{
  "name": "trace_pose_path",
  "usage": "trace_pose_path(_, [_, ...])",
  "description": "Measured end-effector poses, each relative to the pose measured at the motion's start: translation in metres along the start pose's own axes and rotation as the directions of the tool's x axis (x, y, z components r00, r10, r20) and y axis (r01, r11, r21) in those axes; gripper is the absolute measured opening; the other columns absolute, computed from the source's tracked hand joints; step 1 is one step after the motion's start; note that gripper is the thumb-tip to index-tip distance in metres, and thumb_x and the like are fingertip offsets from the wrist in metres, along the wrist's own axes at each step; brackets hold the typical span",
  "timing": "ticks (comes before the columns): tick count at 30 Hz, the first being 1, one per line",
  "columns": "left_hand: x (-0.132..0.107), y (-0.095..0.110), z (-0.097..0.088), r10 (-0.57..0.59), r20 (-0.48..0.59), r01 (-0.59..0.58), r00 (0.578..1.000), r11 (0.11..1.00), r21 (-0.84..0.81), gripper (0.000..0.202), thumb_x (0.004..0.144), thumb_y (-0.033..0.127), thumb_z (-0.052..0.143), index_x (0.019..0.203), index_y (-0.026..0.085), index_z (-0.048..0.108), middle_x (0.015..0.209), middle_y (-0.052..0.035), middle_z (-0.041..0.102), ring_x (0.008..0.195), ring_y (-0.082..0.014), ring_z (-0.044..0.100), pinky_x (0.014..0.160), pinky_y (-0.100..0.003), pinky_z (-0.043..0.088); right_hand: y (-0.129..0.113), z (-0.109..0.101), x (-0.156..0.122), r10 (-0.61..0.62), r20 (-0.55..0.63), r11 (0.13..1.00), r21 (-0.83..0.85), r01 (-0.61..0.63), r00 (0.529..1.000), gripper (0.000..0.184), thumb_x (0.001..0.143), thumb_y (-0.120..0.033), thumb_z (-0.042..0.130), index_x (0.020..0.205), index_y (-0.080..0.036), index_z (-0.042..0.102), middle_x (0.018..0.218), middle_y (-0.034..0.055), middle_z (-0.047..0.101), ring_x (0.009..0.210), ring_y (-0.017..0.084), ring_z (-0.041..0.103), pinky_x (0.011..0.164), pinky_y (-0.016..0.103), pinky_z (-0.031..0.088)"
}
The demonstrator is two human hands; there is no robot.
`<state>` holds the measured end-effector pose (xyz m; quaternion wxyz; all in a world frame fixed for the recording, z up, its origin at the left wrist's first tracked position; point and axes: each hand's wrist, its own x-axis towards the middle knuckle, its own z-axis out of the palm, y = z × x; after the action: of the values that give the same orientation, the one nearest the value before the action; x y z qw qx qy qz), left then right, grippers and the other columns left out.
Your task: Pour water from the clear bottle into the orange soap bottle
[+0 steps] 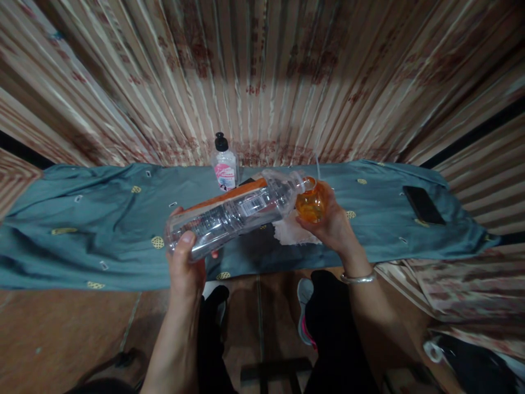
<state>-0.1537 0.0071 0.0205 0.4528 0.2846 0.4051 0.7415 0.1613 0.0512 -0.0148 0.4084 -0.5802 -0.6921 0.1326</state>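
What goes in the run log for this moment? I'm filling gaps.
left hand: grips clear plastic bottle, tipped | right hand: holds orange container at bottle mouth | behind: pump bottle, phone on teal cloth

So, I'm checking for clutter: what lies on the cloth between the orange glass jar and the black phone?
In the head view, only bare teal cloth with small gold motifs lies between the orange glass jar and the flat black phone.

The pump bottle [224, 164] label is too small to read; the bottle [233, 214] hides the orange box [229, 195] behind it.
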Motion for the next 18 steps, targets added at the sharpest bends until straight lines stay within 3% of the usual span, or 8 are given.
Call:
trace_pose_path(9, [0.0014,-0.0011,-0.0046,-0.011,-0.007,0.011,1.000,1.000,0.007,0.064,0.061,0.046,0.105,0.116,0.026,0.078,0.097,-0.0031,0.079,0.061,-0.0204,0.072,0.036,-0.026,0.051,-0.0005,-0.0029,0.0012,0.019,-0.003,0.999,-0.027,-0.019,1.000,0.103,0.079,-0.039,0.091,0.169,-0.026,0.041,0.155,0.0172,0.075,0.140,0.040,0.077,0.116,0.059,0.068])
trace_pose_path(18, [0.0019,-0.0018,-0.0059,-0.016,0.021,0.016,1.000,1.000,-0.017,0.057,0.063,0.044,0.105,0.110,0.025,0.079,0.098,-0.0034,0.080,0.059,-0.0194,0.071,0.037,-0.027,0.051,-0.0010,-0.0006,0.0002,0.008,-0.027,0.999,-0.043,-0.009,1.000,0.101,0.079,-0.039,0.089,0.168,-0.024,0.043,0.153,0.0173,0.077,0.139,0.042,0.078,0.114,0.060,0.069])
